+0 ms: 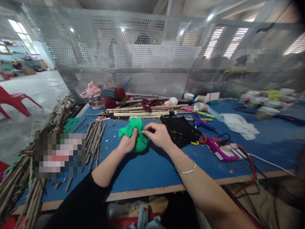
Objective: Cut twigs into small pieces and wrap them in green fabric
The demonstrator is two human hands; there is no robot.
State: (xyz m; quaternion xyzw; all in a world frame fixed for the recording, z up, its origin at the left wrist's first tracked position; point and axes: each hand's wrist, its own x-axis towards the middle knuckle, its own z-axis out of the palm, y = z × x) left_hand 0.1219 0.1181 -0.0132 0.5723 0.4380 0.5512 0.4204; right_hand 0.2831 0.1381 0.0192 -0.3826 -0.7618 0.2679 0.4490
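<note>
A bunched piece of bright green cloth [141, 143] is held up over the blue tabletop [133, 173]. My left hand [128, 142] is closed around its left side, with the thumb pressed on the folds. At the cloth's right edge, my right hand [158, 133] makes a pinch with thumb and forefinger; whatever lies between those fingertips is too small to make out. Just right of that hand lies a flat black cloth [179, 129] with bits of debris on it.
Thin twigs [95, 140] lie left, beside a larger stick pile [51, 122]. Behind are pale wooden rods [143, 114], dark red yarn balls [119, 94] and a perforated metal screen [133, 47]. To the right are a blue glue gun [202, 122], a magenta power strip [221, 151], and cables.
</note>
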